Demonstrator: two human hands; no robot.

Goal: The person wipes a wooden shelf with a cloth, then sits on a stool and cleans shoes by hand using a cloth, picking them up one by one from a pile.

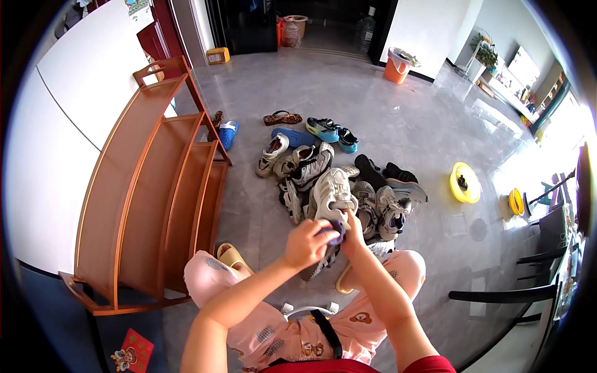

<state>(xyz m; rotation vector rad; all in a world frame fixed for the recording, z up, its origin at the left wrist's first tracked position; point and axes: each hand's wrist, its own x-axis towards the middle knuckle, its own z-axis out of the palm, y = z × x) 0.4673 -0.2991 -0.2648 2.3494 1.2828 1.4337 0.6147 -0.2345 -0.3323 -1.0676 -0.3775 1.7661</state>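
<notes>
A white sneaker (332, 189) is held up before me, its toe pointing away. My right hand (353, 235) grips it at the heel, with the fingers partly hidden by the shoe. In my left hand (308, 245) is a bunched dark purple cloth (335, 232), close against the heel end of the sneaker. Around and beyond the held shoe, several pairs lie loose on the grey tiled floor. Among them are a grey-and-white sneaker (313, 167), a black shoe (370, 170), a blue slipper (293, 137) and a teal-soled sneaker (322, 128).
A brown wooden shoe rack (154, 186) stands at the left, with a blue clog (228, 134) by its far end. To the right are a yellow basin (472, 190) with a dark item inside and a black chair (508, 295). An orange bin (396, 72) stands farther back.
</notes>
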